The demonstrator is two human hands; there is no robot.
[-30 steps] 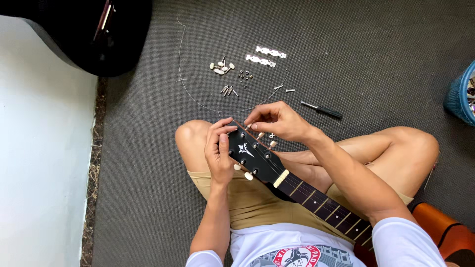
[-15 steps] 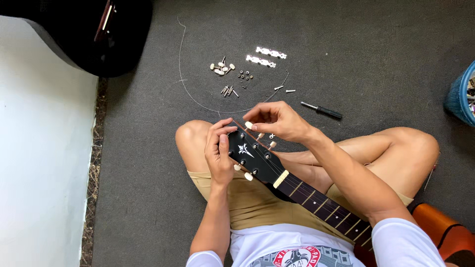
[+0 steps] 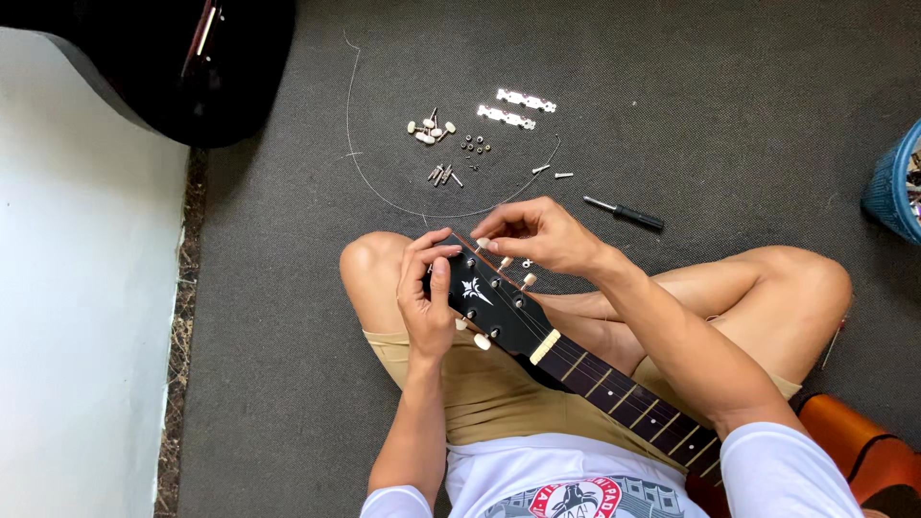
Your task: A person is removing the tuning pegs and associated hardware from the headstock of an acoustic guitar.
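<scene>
Grey carpet [image 3: 729,105] covers the floor where a person sits cross-legged, with a white wall [image 3: 77,317] along its left edge and a black guitar case [image 3: 182,58] in the far left corner.

Going left to right, the left hand [image 3: 427,297] wraps the near side of the black guitar headstock [image 3: 489,302], which lies across the lap; its fingers are curled against the wood and the thumb rests on the face. The neck [image 3: 624,398] runs down to the right toward the orange body [image 3: 854,456].

On the carpet beyond the knees lie loose tuner pegs [image 3: 430,128], small screws [image 3: 473,145], two metal tuner plates [image 3: 516,107] and a thin string [image 3: 357,144] curving round them; farther right lies a small screwdriver [image 3: 624,214], and a blue basket [image 3: 892,187] sits at the right edge.

The right hand [image 3: 542,235] hovers over the far end of the headstock, its fingers pinched together on something small, probably a string end at a tuner post, though that is too fine to tell.

The work in hand looks like threading or seating a string at the headstock. The next move would call for a steady left-hand hold and fine fingertip guidance.
</scene>
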